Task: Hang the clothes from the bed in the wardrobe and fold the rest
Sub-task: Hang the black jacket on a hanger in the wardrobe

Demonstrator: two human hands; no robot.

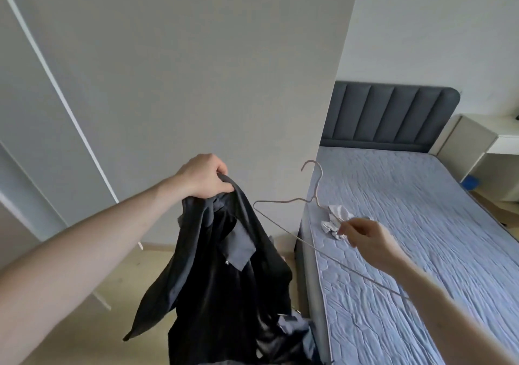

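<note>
shirt: dark shirt (224, 266) hung lower middle, bunched in left hand (203, 176), not on hanger yet
hanger: wire hanger (303, 224) pinched by right hand (365, 238), center right
left: crumpled white cloth (335, 221) on bed (421, 224), probably needed folding

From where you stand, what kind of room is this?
Most likely a bedroom. A bed with a padded grey headboard stands at the right, tall wardrobe doors rise ahead, and the hands hold a dark shirt and a wire hanger.
</note>
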